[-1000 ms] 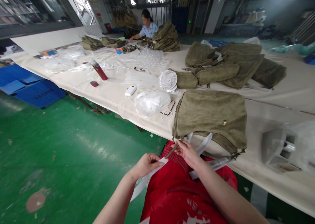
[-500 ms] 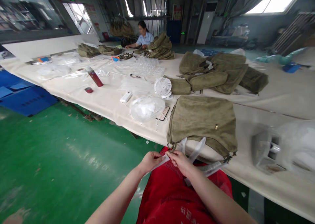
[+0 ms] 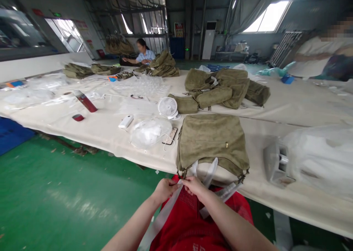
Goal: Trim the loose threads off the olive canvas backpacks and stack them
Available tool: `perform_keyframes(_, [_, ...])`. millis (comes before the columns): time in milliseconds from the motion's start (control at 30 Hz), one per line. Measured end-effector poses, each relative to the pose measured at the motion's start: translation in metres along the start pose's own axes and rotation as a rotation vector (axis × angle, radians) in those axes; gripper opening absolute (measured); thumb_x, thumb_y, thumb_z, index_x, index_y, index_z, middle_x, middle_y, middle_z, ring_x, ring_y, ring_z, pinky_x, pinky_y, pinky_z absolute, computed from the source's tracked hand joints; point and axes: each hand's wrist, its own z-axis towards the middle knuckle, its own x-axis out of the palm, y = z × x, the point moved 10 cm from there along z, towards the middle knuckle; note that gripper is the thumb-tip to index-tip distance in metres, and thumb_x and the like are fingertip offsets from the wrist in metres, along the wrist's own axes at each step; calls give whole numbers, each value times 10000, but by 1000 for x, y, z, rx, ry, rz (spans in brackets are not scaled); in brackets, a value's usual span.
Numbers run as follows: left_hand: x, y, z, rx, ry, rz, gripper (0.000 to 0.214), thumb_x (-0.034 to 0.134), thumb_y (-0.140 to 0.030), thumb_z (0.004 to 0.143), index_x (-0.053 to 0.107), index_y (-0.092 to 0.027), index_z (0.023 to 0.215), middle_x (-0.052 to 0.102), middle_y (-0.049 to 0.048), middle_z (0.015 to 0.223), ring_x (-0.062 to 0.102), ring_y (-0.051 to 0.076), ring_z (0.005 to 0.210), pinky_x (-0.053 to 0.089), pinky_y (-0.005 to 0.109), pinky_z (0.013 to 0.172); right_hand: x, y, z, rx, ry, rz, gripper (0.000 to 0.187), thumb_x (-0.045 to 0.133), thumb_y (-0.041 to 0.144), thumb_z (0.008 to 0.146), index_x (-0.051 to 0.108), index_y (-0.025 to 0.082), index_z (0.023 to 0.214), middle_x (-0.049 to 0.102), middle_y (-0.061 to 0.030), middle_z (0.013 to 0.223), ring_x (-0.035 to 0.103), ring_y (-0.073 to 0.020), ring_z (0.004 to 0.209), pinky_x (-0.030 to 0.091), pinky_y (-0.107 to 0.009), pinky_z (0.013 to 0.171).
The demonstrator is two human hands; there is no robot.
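At lower centre we see the left hand [image 3: 164,188] and right hand [image 3: 194,186] pinched together on the white strip [image 3: 165,212]. It hangs just below the olive bag [image 3: 211,140] at the table [image 3: 289,107] edge.

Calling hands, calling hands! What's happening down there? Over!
Left grip and right grip both pinched on white strip, at olive bag corner. Bag flat at table edge. Plastic bag and phone lie left of it, apart from both grips.
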Motion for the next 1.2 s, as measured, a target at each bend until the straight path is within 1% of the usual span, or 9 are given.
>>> perform_keyframes(100, [0,1,7,-37,-37,7,574,537,-746,593,424,-191,506,375,-56,397,365,87,384,297,223,422,-20,5,5,-15,-96,-114,264,582,386,780,551,162,643,532,45,469,398,-45,312,244,-169,323])
perform_keyframes(200, [0,-4,13,-39,-53,61,540,520,-698,645,419,-191,492,384,-52,387,372,87,369,285,219,412,-45,13,11,-55,-245,-129,150,529,277,810,592,168,891,639,8,649,502,-60,372,302,-165,344])
perform_keyframes(300, [1,-14,18,-10,-63,163,500,504,-614,706,414,-184,468,354,-58,375,340,74,372,239,216,421,-45,16,21,-79,-222,-21,247,483,203,800,554,184,1036,672,-23,843,584,-74,457,348,-165,377])
perform_keyframes(400, [-1,-26,23,13,-123,268,468,524,-542,721,423,-174,448,331,-60,376,326,70,406,205,224,447,-36,10,30,-30,-143,145,250,440,150,762,552,159,986,660,-32,807,592,-85,472,321,-168,367])
perform_keyframes(533, [-1,-36,29,-8,-178,324,429,515,-508,735,511,-166,476,372,-47,378,371,89,434,206,236,466,-37,8,35,-10,-144,256,209,437,131,694,547,154,869,592,19,629,529,-76,414,243,-165,342])
perform_keyframes(733, [-3,-42,32,-14,-218,343,435,495,-506,756,564,-162,499,428,-31,386,408,102,445,220,238,474,-40,14,35,-120,-123,267,139,472,251,709,539,181,809,532,57,526,473,-79,374,221,-170,336])
perform_keyframes(933, [-10,-56,25,47,-271,376,456,466,-497,788,555,-158,496,433,-27,411,405,99,457,237,231,487,-44,31,25,-235,-88,205,176,554,328,712,584,173,791,521,53,472,466,-83,388,271,-174,361])
perform_keyframes(1100, [10,-74,27,273,-101,490,306,533,-329,760,577,-151,515,449,-36,515,388,87,541,237,220,526,-43,35,24,-183,-44,158,172,565,328,731,596,165,777,538,41,443,440,-75,347,264,-176,355])
perform_keyframes(1200, [8,-65,32,233,-106,464,313,514,-356,772,609,-144,562,437,-39,528,388,87,549,234,219,525,-43,27,30,-139,-68,225,188,574,335,726,588,157,784,529,46,431,467,-87,357,273,-178,354])
